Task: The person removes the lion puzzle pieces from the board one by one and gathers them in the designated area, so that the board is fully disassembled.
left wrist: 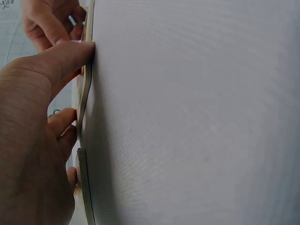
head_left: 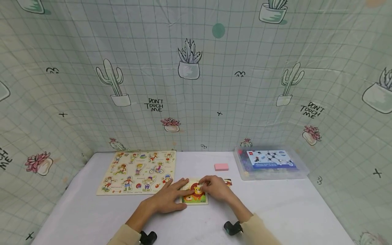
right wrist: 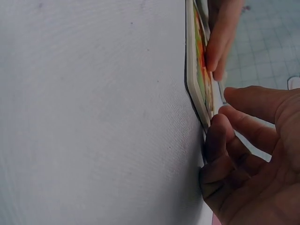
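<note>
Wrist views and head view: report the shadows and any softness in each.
Head view: fairly even light, but the picture board is too soft for its fine print to read easily; left wrist view: a soft grey shadow runs down the table; right wrist view: a dark shadow lies beside the right hand, and the puzzle looks smeared.

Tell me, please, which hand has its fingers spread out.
The left hand, reaching across the small lion puzzle; the right hand has its fingers curled.
</note>
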### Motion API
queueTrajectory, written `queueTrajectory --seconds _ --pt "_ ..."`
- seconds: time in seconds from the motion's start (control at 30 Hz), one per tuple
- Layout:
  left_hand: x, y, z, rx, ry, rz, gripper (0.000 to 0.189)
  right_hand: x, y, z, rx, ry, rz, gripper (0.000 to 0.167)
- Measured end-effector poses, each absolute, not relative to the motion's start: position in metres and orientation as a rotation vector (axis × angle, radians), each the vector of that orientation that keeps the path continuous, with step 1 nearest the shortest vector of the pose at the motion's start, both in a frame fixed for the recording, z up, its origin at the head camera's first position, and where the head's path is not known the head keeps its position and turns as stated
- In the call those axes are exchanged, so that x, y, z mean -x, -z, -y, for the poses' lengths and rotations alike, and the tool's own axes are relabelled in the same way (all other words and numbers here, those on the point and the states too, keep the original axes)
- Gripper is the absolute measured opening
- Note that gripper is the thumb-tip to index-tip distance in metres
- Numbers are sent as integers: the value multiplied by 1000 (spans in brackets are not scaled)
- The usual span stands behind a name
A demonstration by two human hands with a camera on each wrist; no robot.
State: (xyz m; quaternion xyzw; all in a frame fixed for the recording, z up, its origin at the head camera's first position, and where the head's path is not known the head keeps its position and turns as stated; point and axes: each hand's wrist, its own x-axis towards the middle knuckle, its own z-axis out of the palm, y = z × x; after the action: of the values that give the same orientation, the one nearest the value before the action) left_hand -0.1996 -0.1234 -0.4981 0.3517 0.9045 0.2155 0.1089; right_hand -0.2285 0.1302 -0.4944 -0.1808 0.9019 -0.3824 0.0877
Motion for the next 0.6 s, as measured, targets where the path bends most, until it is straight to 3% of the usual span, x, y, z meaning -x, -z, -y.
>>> queueTrajectory --seconds 0.3,0.6 --pt "199 499 124 -1040 -631 -2663 55 228 496 -124 590 1027 -2736 29" --pt "198 497 122 -1025 -643 -2660 54 229 497 -123 556 1025 -2724 29"
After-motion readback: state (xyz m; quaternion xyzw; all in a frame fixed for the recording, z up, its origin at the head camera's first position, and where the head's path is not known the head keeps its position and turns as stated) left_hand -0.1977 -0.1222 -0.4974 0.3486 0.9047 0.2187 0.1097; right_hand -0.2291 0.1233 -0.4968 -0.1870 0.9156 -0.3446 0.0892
